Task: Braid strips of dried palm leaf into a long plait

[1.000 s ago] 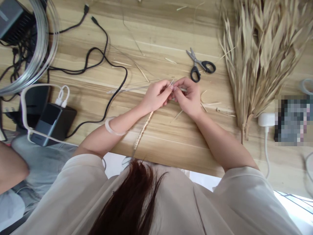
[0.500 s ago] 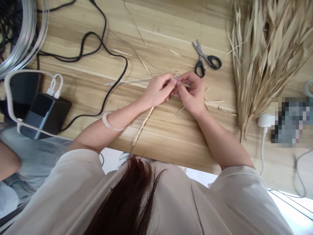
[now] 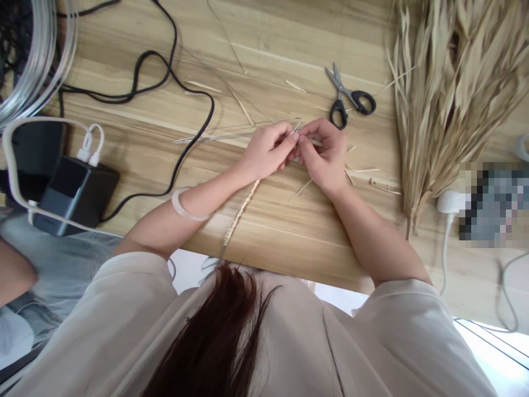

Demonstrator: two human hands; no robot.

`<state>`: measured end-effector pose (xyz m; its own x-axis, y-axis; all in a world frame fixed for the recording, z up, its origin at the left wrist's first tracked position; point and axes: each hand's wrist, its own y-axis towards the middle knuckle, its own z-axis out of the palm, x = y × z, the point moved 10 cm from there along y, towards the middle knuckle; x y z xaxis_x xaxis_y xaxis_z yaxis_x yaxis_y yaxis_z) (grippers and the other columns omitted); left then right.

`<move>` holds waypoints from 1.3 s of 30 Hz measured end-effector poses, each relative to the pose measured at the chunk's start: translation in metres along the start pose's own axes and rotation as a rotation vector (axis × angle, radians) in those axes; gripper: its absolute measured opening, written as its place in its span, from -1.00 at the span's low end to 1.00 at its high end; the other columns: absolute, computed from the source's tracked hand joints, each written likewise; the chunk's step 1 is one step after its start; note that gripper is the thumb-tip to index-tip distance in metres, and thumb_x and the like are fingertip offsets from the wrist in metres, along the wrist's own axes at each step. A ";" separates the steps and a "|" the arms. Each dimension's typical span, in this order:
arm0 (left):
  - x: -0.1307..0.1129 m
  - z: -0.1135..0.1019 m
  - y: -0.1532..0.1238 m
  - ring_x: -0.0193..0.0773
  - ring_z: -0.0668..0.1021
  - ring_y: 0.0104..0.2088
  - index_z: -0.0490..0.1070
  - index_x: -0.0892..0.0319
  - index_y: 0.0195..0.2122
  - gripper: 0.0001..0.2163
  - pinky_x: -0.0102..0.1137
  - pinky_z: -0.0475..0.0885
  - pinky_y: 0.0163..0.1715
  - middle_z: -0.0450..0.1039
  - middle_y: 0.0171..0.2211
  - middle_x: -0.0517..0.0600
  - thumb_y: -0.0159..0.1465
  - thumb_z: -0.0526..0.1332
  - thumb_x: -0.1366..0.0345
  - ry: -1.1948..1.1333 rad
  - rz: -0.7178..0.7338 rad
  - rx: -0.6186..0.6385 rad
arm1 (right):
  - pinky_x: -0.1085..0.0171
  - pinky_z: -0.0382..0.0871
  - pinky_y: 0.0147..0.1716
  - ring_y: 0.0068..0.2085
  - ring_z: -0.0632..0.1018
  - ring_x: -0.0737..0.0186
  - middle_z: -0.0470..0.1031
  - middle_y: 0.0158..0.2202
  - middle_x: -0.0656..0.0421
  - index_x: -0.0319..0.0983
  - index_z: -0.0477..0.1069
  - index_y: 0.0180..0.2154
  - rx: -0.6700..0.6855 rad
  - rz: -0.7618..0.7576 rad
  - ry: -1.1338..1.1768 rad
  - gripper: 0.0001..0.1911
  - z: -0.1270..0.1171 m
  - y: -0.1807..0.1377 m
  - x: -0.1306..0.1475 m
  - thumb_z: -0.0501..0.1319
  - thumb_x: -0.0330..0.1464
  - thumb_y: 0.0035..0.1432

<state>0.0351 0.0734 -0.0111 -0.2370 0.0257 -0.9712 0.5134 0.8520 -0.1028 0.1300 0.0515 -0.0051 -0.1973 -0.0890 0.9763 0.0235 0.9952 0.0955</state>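
My left hand and my right hand meet fingertip to fingertip over the wooden table. Both are closed in a pinch on thin straw strips at the working end of a woven straw braid. The braid trails from under my left hand back to the table's near edge. Long thin straw strands stick out to the left from my left fingers. A pale bangle sits on my left wrist.
Black-handled scissors lie just beyond my right hand. A bundle of dried leaves fills the right side. Black cables, a dark charger block and a white plug lie around. Another person's arm shows at far left.
The view has shifted a little, so everything sits slightly lower and to the left than a second ago. My hands keep the same pinch on the straw.
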 end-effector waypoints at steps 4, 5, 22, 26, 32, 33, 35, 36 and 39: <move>0.000 0.000 0.000 -0.46 0.38 -0.65 0.29 0.16 -0.46 -0.68 -0.51 0.25 -0.69 0.41 -0.55 -0.05 0.30 0.05 0.03 0.009 0.001 -0.003 | 0.33 0.39 -0.55 -0.45 0.49 0.33 0.40 -0.51 0.23 -0.15 0.36 -0.32 -0.004 0.002 -0.010 -0.72 0.000 0.000 -0.001 0.16 -0.07 0.16; 0.000 0.000 0.000 -0.45 0.39 -0.65 0.29 0.16 -0.45 -0.68 -0.51 0.25 -0.69 0.41 -0.55 -0.05 0.31 0.04 0.03 0.011 0.002 -0.004 | 0.33 0.39 -0.55 -0.46 0.49 0.33 0.40 -0.51 0.23 -0.14 0.36 -0.33 -0.005 -0.004 -0.011 -0.72 0.000 0.000 -0.001 0.16 -0.07 0.16; 0.000 -0.001 0.000 -0.46 0.37 -0.65 0.28 0.16 -0.46 -0.68 -0.51 0.26 -0.70 0.41 -0.55 -0.05 0.30 0.06 0.05 -0.004 0.005 -0.005 | 0.34 0.42 -0.55 -0.45 0.49 0.34 0.42 -0.50 0.22 -0.15 0.39 -0.32 -0.004 -0.006 0.011 -0.69 -0.001 0.000 0.000 0.17 -0.04 0.13; 0.001 0.000 0.000 -0.45 0.38 -0.64 0.28 0.15 -0.46 -0.68 -0.50 0.25 -0.70 0.41 -0.55 -0.05 0.30 0.05 0.04 0.000 -0.005 0.000 | 0.32 0.44 -0.52 -0.42 0.51 0.31 0.43 -0.48 0.20 -0.14 0.39 -0.30 -0.002 -0.003 -0.004 -0.68 -0.001 0.000 -0.001 0.16 -0.03 0.14; 0.002 0.000 0.000 -0.44 0.40 -0.63 0.30 0.16 -0.44 -0.69 -0.49 0.26 -0.69 0.41 -0.54 -0.04 0.31 0.04 0.06 0.004 0.002 0.004 | 0.32 0.44 -0.51 -0.39 0.53 0.29 0.45 -0.47 0.20 -0.13 0.39 -0.28 0.005 -0.008 -0.030 -0.70 0.000 0.000 -0.002 0.14 -0.05 0.16; 0.002 0.000 0.000 -0.44 0.40 -0.63 0.30 0.16 -0.44 -0.69 -0.49 0.26 -0.69 0.41 -0.54 -0.04 0.31 0.05 0.06 0.004 0.000 0.005 | 0.33 0.44 -0.52 -0.39 0.53 0.29 0.45 -0.47 0.20 -0.13 0.38 -0.28 0.001 -0.009 -0.033 -0.70 -0.001 0.000 -0.002 0.14 -0.05 0.16; 0.002 0.000 0.000 -0.45 0.40 -0.63 0.30 0.17 -0.44 -0.69 -0.50 0.25 -0.69 0.41 -0.54 -0.05 0.31 0.05 0.06 0.004 -0.002 0.003 | 0.33 0.43 -0.52 -0.40 0.53 0.30 0.45 -0.48 0.20 -0.14 0.38 -0.30 -0.008 -0.017 -0.034 -0.71 -0.001 0.000 -0.002 0.14 -0.06 0.16; 0.002 0.000 0.001 -0.45 0.39 -0.64 0.30 0.17 -0.45 -0.69 -0.50 0.25 -0.69 0.41 -0.55 -0.05 0.31 0.05 0.06 0.004 -0.002 0.001 | 0.33 0.43 -0.53 -0.41 0.53 0.30 0.44 -0.48 0.20 -0.14 0.38 -0.30 -0.012 -0.021 -0.035 -0.72 -0.002 0.000 -0.002 0.14 -0.07 0.16; 0.001 -0.001 0.001 -0.46 0.39 -0.65 0.29 0.17 -0.46 -0.69 -0.50 0.26 -0.69 0.41 -0.56 -0.06 0.31 0.06 0.06 0.004 0.008 -0.009 | 0.33 0.41 -0.54 -0.43 0.51 0.31 0.43 -0.50 0.21 -0.14 0.37 -0.31 -0.012 -0.016 -0.039 -0.72 -0.001 0.000 -0.002 0.15 -0.07 0.16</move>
<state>0.0344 0.0746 -0.0121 -0.2361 0.0342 -0.9711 0.5078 0.8564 -0.0933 0.1318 0.0517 -0.0064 -0.2355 -0.1026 0.9664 0.0316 0.9931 0.1131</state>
